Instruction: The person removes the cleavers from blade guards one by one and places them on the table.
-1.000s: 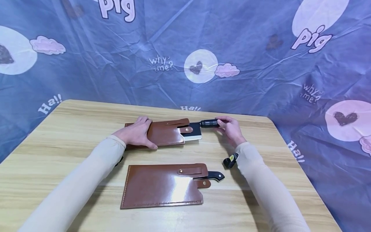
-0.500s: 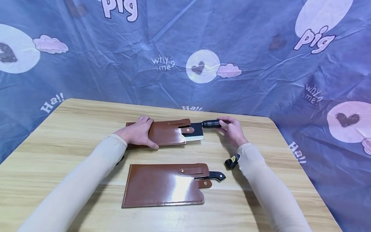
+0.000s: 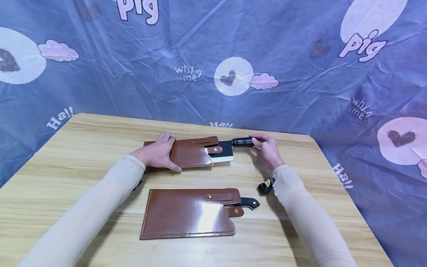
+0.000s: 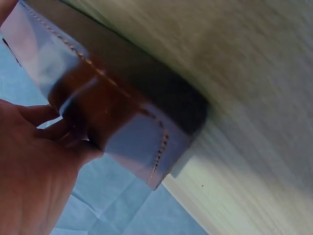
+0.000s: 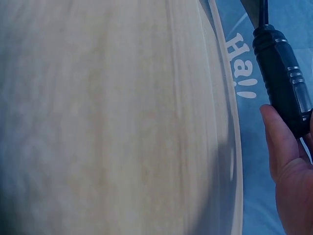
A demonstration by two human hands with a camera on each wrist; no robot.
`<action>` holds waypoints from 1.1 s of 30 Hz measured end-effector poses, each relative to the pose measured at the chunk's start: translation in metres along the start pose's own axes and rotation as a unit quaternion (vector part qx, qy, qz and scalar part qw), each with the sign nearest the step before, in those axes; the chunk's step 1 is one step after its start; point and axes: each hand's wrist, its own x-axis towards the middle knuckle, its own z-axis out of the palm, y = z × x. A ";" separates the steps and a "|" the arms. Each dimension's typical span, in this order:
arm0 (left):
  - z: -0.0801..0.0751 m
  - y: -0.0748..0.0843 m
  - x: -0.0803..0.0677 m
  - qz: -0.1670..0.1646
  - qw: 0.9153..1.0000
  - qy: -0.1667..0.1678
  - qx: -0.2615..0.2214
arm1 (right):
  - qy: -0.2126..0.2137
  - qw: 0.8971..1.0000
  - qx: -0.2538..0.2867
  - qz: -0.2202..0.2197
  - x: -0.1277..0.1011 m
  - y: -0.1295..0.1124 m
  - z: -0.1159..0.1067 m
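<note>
Cleaver (image 3: pixel 227 150) with a black handle (image 3: pixel 241 142) sits partly inside a brown leather sheath (image 3: pixel 190 152) toward the far side of the tabletop (image 3: pixel 83 148), some of its blade showing past the snap strap. Of the two hands, the right hand (image 3: pixel 266 148) pinches the handle's end, while the left hand (image 3: pixel 157 152) grips the sheath across its width. Nearer the person lies another leather sheath (image 3: pixel 186 213), a black knife handle (image 3: pixel 247 202) protruding from it. Blue printed cloth (image 3: pixel 160 96) hangs behind.
</note>
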 end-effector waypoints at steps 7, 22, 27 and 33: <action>0.003 0.001 0.000 -0.001 1.000 0.000 0.001 | -0.004 1.000 -0.002 0.004 -0.003 -0.001 -0.001; 0.002 0.000 -0.002 0.000 1.000 0.008 -0.009 | -0.005 1.000 -0.003 -0.007 -0.002 -0.002 -0.001; 0.002 -0.003 -0.004 -0.001 1.000 0.015 -0.009 | -0.008 1.000 0.008 -0.017 -0.001 -0.002 -0.001; 0.002 -0.008 -0.006 0.000 1.000 0.018 -0.006 | -0.006 1.000 0.018 -0.015 -0.001 -0.002 -0.003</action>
